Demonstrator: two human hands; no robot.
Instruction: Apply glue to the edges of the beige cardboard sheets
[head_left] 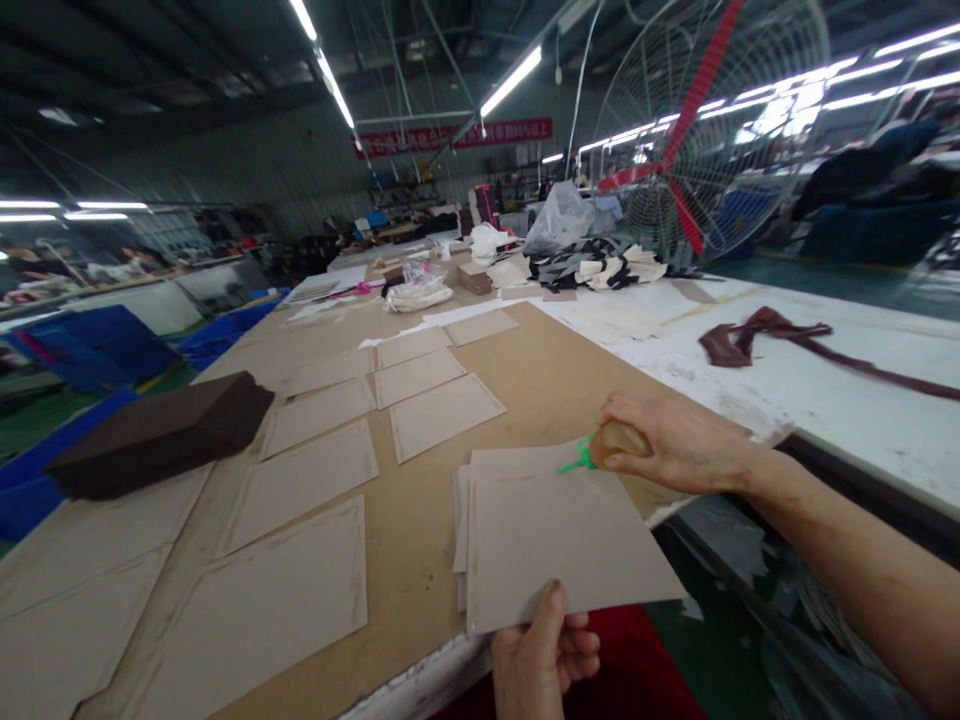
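Glue bottle (616, 441) gripped in our right hand (675, 448), green nozzle pointing left over the card stack (555, 540) whose near edge our left hand (541, 660) pinches.

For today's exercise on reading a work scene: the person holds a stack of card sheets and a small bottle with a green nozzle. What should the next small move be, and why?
Probably draw the green nozzle of the glue bottle along the top sheet's edge. The right hand holds it at the stack of card sheets, which the left hand grips by the near edge, and the laid-out sheets show dark lines along their borders.
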